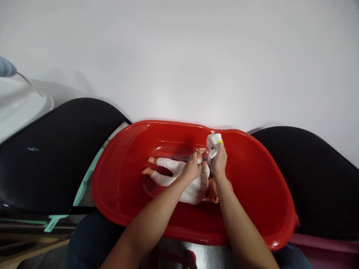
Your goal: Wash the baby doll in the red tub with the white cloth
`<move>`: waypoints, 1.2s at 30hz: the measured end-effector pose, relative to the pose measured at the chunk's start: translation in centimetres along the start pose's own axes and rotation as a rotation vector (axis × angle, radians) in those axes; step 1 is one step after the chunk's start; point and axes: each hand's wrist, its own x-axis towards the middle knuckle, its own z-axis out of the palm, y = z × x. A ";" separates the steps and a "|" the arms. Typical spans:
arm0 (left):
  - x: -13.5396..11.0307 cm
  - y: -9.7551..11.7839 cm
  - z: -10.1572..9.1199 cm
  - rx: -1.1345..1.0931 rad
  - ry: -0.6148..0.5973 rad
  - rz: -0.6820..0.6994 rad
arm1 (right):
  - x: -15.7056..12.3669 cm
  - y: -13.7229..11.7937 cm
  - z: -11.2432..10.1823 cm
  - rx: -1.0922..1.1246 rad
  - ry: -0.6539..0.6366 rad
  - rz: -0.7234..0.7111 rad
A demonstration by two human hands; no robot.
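A white cloth with a yellow tab (pixel 214 145) is pinched in the right hand (pixel 218 161), just above a baby doll in a white bodysuit (pixel 196 191), which lies in a red plastic tub (pixel 120 183). The doll's raised arm (pixel 201 153) is gripped closed by the left hand (pixel 192 167). Black curved shapes (pixel 53 157) are seen on both sides of the tub.

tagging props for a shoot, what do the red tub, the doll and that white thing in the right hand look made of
The red tub looks like moulded plastic, glossy, with bright highlights along its rim. The doll's foot looks like smooth vinyl with a faint sheen. The diaper in the right hand looks soft and creased, paper or cloth, can't tell which.
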 end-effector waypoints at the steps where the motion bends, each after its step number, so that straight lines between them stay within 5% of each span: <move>1: 0.1 0.1 -0.1 -0.020 -0.014 0.013 | -0.4 0.0 0.3 -0.036 -0.079 -0.069; 5: 0.3 0.4 -0.5 -0.019 -0.032 0.032 | -1.7 0.4 1.3 -0.256 -0.309 -0.370; 10: -0.2 0.7 -0.5 0.061 -0.051 0.048 | -1.3 1.2 0.8 -0.437 -0.258 -0.408; 18: -0.2 0.9 -0.8 0.086 -0.102 0.039 | -0.8 0.4 0.1 -0.411 -0.141 -0.102; 22: -0.2 0.6 -0.6 0.066 -0.102 0.047 | 0.1 1.0 0.0 -0.203 -0.009 0.055; 29: 0.2 0.3 -0.5 -0.069 0.048 -0.180 | 1.7 2.2 -0.4 0.301 0.237 0.440; 32: 0.3 0.0 -0.5 -0.136 0.053 -0.142 | 0.7 1.7 0.5 0.284 0.019 0.390; 36: 0.3 -0.4 -0.5 -0.166 0.026 -0.186 | -1.2 1.0 1.9 0.042 -0.398 -0.001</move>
